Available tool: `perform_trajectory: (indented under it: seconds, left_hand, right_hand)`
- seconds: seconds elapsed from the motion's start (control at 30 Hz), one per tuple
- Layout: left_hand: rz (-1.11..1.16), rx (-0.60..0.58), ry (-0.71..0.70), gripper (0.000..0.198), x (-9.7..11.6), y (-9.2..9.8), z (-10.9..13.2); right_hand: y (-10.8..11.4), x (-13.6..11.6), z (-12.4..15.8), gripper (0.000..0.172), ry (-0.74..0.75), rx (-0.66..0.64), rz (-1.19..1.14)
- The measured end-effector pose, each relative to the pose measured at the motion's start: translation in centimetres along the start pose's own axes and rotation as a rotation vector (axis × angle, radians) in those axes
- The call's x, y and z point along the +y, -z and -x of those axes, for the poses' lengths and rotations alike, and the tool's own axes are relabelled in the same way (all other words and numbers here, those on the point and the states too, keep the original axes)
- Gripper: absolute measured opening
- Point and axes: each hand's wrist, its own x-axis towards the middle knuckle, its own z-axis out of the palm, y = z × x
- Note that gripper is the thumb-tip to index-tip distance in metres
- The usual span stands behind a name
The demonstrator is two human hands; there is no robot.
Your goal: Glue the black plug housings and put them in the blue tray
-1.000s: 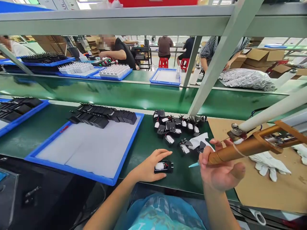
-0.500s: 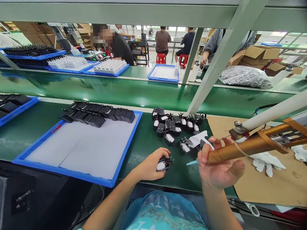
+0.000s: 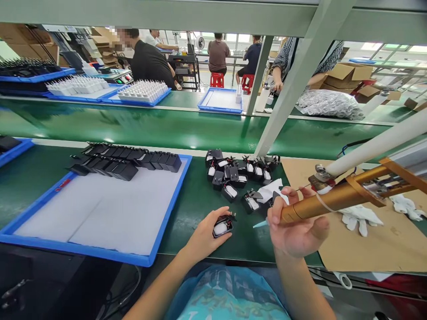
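Note:
Between the thumb and fingers of my left hand (image 3: pixel 204 235) is a small black housing (image 3: pixel 222 227), its open side up, showing a white part and red wires. My right hand (image 3: pixel 298 226) holds the front end of a gold cylindrical dispenser (image 3: pixel 320 203), whose pale blue nozzle (image 3: pixel 260 224) points left toward the housing without touching it. Several more open black housings (image 3: pixel 230 191) lie in a cluster behind my hands. A white paper (image 3: pixel 269 190) rests among the nearest ones.
To the left, a blue-rimmed tray (image 3: pixel 171 202) holds rows of black boxes (image 3: pixel 123 170) at its back. White gloves (image 3: pixel 360 218) lie on brown cardboard (image 3: pixel 393 249) at right. A slanted metal post (image 3: pixel 283 102) rises behind the cluster. People work beyond the green belt (image 3: pixel 140 126).
The whole view has shifted, moving the bench items left. The housing in my left hand is turned slightly, and its fingers wrap it more closely. My right hand keeps hold of the dispenser.

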Motion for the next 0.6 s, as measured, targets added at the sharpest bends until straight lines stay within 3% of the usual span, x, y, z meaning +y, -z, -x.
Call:
perform_trajectory:
  seconds: [0.13,0.23,0.37,0.5,0.6]
  left_hand:
    - [0.113,-0.049,0.034,0.079,0.2,0.0,0.9]
    - [0.079,-0.074,0.049,0.076,0.2,0.3,1.3]
    - [-0.054,0.003,0.074,0.071,-0.1,0.7,1.8]
    - [-0.049,0.135,0.149,0.07,-0.7,1.4,1.9]
    - [-0.036,0.098,0.18,0.051,-0.9,2.2,1.7]
  right_hand:
    - [-0.4,0.1,-0.1,0.042,-0.007,-0.017,0.003]
    - [-0.7,0.2,-0.1,0.042,-0.012,-0.024,0.019]
    - [-1.0,0.3,-0.1,0.043,-0.025,-0.036,0.031]
    - [-1.1,0.3,0.0,0.044,-0.029,-0.04,0.018]
    - [-1.3,0.4,0.0,0.045,-0.038,-0.041,-0.006]
